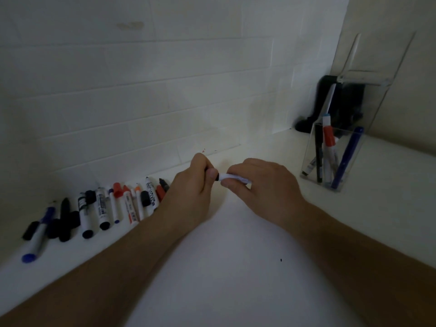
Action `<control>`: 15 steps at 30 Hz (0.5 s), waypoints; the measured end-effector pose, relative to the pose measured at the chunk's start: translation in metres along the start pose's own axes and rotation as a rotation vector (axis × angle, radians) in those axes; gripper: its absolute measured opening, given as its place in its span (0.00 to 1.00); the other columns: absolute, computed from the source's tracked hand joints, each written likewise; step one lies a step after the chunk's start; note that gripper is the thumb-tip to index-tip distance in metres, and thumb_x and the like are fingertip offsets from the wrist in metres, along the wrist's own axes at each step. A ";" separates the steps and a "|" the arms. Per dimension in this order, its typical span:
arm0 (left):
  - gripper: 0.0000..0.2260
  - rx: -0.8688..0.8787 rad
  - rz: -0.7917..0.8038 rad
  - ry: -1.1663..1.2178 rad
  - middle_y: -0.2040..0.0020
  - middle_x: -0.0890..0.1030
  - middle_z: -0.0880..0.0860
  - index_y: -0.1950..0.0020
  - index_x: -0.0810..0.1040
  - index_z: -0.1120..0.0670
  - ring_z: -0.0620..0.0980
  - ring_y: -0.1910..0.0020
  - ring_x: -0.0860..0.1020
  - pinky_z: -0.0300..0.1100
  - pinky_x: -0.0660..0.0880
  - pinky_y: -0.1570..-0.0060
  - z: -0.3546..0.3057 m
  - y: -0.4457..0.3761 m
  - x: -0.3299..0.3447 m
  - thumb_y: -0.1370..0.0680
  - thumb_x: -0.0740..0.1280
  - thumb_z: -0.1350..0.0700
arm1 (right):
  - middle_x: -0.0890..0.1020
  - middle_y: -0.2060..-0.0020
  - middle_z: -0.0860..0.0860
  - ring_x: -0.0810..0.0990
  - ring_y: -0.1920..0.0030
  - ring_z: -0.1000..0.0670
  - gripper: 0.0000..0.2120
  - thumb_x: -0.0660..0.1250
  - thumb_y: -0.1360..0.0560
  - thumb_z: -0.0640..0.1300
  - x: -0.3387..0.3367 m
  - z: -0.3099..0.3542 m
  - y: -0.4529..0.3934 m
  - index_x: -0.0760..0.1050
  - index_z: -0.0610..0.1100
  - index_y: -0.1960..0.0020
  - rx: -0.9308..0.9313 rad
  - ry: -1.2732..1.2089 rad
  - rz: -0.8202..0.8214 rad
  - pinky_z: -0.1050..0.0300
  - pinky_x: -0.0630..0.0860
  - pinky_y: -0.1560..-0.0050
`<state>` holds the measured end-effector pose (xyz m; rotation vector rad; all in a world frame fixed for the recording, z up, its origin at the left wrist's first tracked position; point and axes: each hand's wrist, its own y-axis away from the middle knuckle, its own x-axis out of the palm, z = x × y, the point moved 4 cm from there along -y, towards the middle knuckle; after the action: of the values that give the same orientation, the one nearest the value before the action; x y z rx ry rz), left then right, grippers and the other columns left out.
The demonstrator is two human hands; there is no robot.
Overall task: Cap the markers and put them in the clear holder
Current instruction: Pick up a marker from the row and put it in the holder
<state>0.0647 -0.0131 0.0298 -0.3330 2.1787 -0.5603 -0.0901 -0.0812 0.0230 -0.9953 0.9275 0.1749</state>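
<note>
Capping a marker over the white counter.

The left hand (193,185) pinches a black cap (216,177); the right hand (257,185) grips the white marker (232,177) barrel, the two meeting mid-air. Best push straight along the barrel until it seats. The clear holder (330,159) waits at right, loose markers (103,208) left.

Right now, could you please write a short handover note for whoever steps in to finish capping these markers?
Left hand: closed on a black cap, at the marker's tip.
Right hand: fingers grip the white marker, held above the counter.
Done: several markers stand in the clear holder, right of the hands.
Left: seat this cap, drop the marker in the holder, then work through the row of markers and loose caps along the wall, left.
</note>
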 end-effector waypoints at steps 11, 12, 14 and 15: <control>0.09 0.004 -0.068 0.107 0.67 0.72 0.49 0.55 0.66 0.50 0.43 0.68 0.69 0.35 0.64 0.70 -0.007 0.000 0.001 0.15 0.54 0.52 | 0.76 0.65 0.53 0.76 0.63 0.54 0.24 0.50 0.18 0.66 -0.011 0.014 0.001 0.78 0.53 0.52 -0.003 0.054 -0.016 0.50 0.75 0.64; 0.09 0.004 -0.063 0.107 0.67 0.72 0.48 0.55 0.66 0.50 0.43 0.68 0.69 0.35 0.64 0.70 -0.007 0.000 0.001 0.15 0.54 0.52 | 0.77 0.64 0.54 0.77 0.62 0.54 0.24 0.50 0.19 0.66 -0.011 0.013 0.001 0.79 0.53 0.51 -0.003 0.051 -0.011 0.50 0.75 0.63; 0.09 0.007 -0.049 0.098 0.67 0.72 0.48 0.54 0.65 0.49 0.43 0.69 0.70 0.35 0.64 0.71 -0.007 0.000 0.002 0.15 0.54 0.51 | 0.79 0.61 0.54 0.78 0.60 0.53 0.24 0.49 0.19 0.67 -0.011 0.011 0.000 0.78 0.54 0.48 -0.020 0.050 0.002 0.50 0.76 0.61; 0.09 0.008 -0.039 0.090 0.67 0.72 0.47 0.54 0.65 0.49 0.43 0.69 0.70 0.34 0.64 0.71 -0.008 -0.001 0.002 0.15 0.54 0.51 | 0.80 0.60 0.54 0.79 0.60 0.52 0.23 0.49 0.19 0.66 -0.011 0.009 -0.002 0.78 0.55 0.47 -0.038 0.044 0.020 0.49 0.77 0.61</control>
<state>0.0575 -0.0126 0.0329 -0.3530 2.2599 -0.6162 -0.0911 -0.0723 0.0345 -1.0282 0.9777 0.1891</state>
